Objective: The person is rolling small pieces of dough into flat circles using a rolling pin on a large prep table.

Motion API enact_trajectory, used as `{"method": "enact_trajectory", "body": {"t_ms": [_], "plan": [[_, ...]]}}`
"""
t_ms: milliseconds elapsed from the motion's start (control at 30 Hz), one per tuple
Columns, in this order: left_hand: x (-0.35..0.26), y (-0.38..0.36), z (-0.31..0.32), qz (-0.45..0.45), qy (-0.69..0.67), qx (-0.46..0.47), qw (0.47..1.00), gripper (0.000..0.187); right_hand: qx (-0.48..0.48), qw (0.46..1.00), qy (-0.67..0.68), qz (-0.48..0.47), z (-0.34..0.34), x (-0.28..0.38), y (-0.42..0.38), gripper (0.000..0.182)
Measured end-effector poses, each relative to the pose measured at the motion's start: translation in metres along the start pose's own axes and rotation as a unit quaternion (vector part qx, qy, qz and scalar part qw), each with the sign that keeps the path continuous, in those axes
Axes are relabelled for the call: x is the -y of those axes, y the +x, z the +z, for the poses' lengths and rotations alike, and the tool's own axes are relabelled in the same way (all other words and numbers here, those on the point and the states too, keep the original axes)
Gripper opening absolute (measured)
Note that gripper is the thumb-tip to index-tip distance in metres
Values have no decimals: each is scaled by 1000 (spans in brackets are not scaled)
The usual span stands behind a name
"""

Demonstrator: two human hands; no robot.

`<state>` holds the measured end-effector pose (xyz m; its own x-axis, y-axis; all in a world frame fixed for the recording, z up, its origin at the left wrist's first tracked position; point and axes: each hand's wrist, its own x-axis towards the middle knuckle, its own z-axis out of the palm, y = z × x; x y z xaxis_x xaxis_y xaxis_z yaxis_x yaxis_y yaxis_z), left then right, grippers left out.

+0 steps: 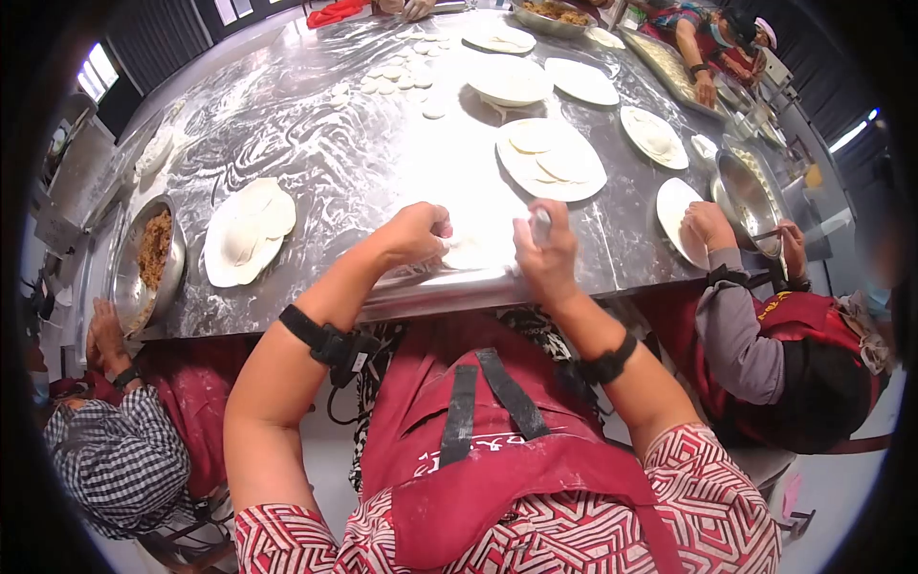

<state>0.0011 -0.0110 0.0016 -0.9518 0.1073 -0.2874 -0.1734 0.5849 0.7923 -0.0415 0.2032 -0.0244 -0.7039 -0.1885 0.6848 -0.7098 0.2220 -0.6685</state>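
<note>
My left hand point(421, 234) is curled closed at the near edge of the metal table, its fingertips by a bright white dough sheet point(475, 253). Glare washes out the sheet, so what those fingers pinch is hidden. Opposite it, my right hand point(549, 256) is closed around a pale, rod-like thing point(542, 226) with a rounded end; most of it is covered by the fingers. Beyond my right hand lies a plate stacked with flat round dough wrappers point(564, 161). Several small dough discs point(406, 75) are spread further back.
A bowl of brown filling point(172, 287) and a plate of wrappers point(225, 258) are at left. A co-worker's hands point(708, 226) work at right near a metal bowl point(751, 196). Another person's hand point(103, 330) rests by the filling bowl. Flour streaks the tabletop point(316, 134).
</note>
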Motion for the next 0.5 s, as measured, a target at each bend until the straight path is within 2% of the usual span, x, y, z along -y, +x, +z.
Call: {"method": "enact_trajectory", "body": {"t_ms": [100,233,333,367,433,467,500], "plan": [[-6,4,-2,81,118,-21,990,20,-3,999,-39,-28,32,-14,40,29],[-9,11,-1,49,120,-31,991,20,1,999,-35,-26,39,-15,47,29],[-3,8,-1,94,159,-37,982,19,-8,999,-35,-30,11,-7,16,27],[-3,6,0,69,108,-52,990,19,0,1000,-14,-12,3,-4,5,27],[-2,3,-2,2,-2,-2,1000,18,10,999,29,24,-6,1,-10,27],[0,0,-1,-33,-56,25,998,18,3,1000,11,2,-3,-2,-6,27],[5,2,1,12,-4,5,1000,18,-5,1000,-8,-19,5,-7,6,28]]}}
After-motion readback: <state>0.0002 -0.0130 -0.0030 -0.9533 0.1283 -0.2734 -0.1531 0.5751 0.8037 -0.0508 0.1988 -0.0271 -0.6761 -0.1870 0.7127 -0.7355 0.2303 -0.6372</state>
